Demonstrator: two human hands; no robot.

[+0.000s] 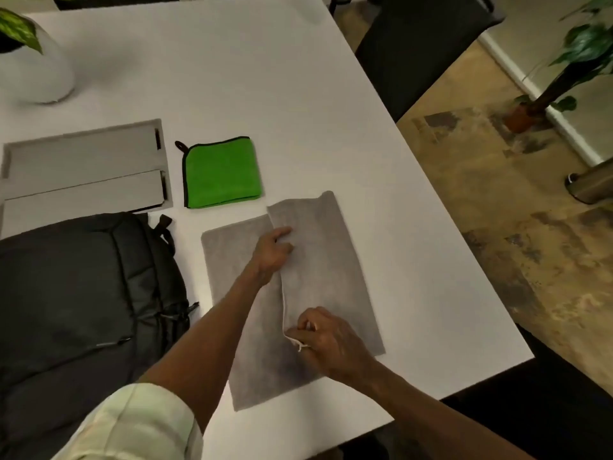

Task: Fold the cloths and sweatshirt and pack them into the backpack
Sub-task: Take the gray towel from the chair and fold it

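Note:
A grey cloth [325, 270] lies on the white table [232, 78], its right part folded over toward the middle. My left hand [273, 250] presses on the folded edge near the cloth's far end. My right hand [326, 336] pinches the near end of that folded edge, close to a small white tag. A green cloth [220, 172] with black trim lies folded square beyond the grey one. The black backpack [79, 300] lies flat at the left, beside the grey cloth. No sweatshirt is in view.
A recessed grey cable hatch [83, 167] sits in the table behind the backpack. A white plant pot [33, 78] stands at the far left. The table's right edge runs close to the grey cloth; a dark chair [421, 44] and a floor plant [564, 78] stand beyond.

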